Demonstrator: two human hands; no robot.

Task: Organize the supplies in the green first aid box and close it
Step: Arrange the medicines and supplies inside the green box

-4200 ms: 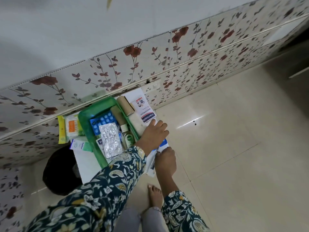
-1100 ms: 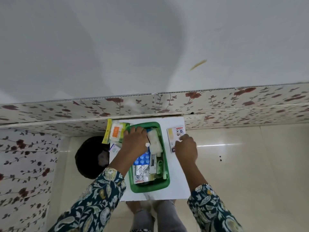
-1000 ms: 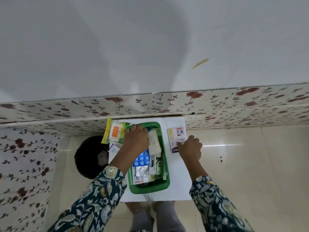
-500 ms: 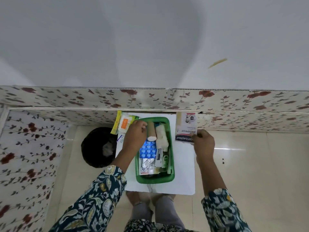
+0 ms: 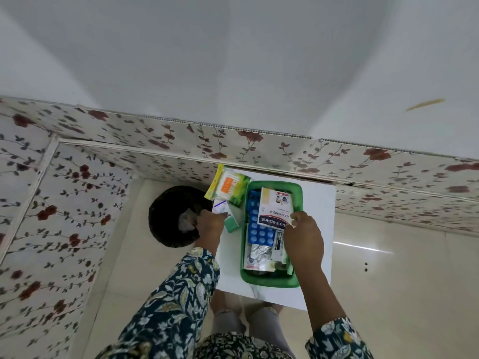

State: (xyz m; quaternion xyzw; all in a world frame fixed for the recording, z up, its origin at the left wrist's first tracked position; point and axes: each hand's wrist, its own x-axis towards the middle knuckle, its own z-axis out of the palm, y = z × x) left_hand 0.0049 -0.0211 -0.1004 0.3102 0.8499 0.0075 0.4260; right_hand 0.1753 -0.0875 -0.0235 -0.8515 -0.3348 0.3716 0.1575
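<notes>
The green first aid box (image 5: 269, 281) stands open on a white board (image 5: 316, 229). Inside lie a blue blister pack (image 5: 260, 233), a silver foil strip (image 5: 259, 252) and other small packs. My right hand (image 5: 303, 237) pinches the near edge of a white Hansaplast plaster packet (image 5: 274, 207) and holds it over the box's far half. My left hand (image 5: 211, 224) rests to the left of the box on a small white and green carton (image 5: 228, 216), with its fingers around the carton's near end.
A yellow-green packet of cotton buds (image 5: 228, 185) leans at the box's far left corner. A round black bin (image 5: 173, 216) stands on the floor to the left. A flowered wall panel (image 5: 259, 149) runs right behind the board. Beige floor tiles (image 5: 401, 281) lie to the right.
My right hand has carried the plaster packet from the board's right side over into the box. My left hand has left the box and gone to the carton on the left.
</notes>
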